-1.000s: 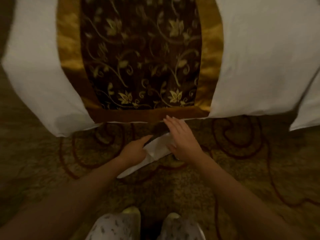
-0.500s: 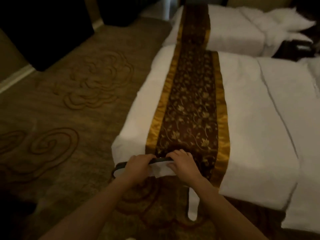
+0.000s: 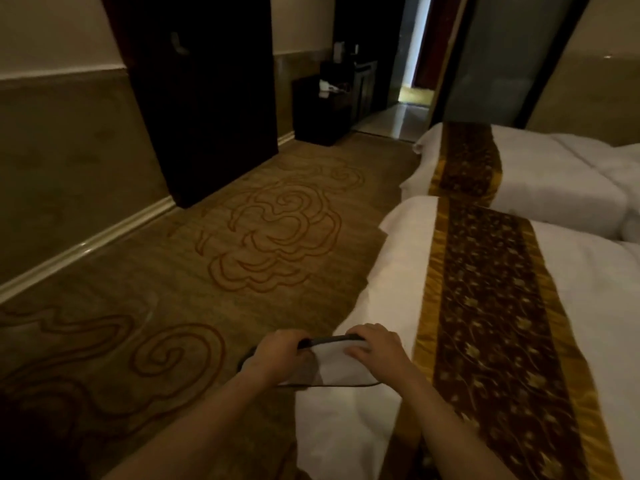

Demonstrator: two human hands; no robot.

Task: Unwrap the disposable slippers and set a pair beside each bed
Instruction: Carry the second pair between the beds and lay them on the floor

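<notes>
A white disposable slipper (image 3: pixel 332 367) with a dark edge is held flat in front of me, above the foot corner of the near bed (image 3: pixel 391 265). My left hand (image 3: pixel 277 356) grips its left end. My right hand (image 3: pixel 375 351) grips its right end, fingers curled over the top edge. The near bed has white linen and a brown and gold runner (image 3: pixel 491 306). A second bed (image 3: pixel 554 168) of the same kind lies beyond it, at the right.
Patterned brown carpet (image 3: pixel 270 237) covers the floor to the left of the beds. A dark wardrobe (image 3: pixel 197 98) stands against the left wall. A dark low cabinet (image 3: pixel 325 105) sits further back, near a lit doorway (image 3: pixel 412 57).
The view has lifted from the floor at the bed's foot to the room. Both hands have risen with the slipper, from near the carpet to bed height.
</notes>
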